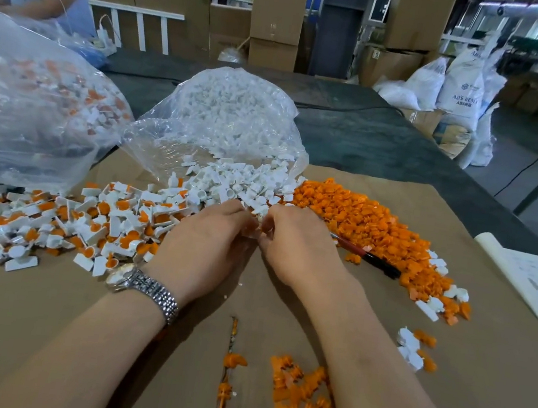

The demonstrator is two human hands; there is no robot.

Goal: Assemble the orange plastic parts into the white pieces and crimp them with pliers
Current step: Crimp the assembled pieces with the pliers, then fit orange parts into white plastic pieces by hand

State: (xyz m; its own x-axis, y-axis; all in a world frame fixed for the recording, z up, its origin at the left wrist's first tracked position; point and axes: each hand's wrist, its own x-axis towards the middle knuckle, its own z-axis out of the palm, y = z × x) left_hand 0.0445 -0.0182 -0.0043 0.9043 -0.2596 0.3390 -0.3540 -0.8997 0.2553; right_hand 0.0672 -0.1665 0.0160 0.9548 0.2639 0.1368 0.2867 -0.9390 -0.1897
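Both arms are bare, with no sleeves showing. The left hand (211, 240) has a shiny silver watch (144, 286) on its wrist, with a band made of small metal links. The right hand (293, 241) wears nothing. No rings show on the fingers (242, 215).

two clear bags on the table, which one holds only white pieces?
The middle bag, open toward the hands and spilling white pieces. The left bag shows orange mixed with white inside.

Bare cardboard (79, 333) near; part piles (361, 216) ahead.
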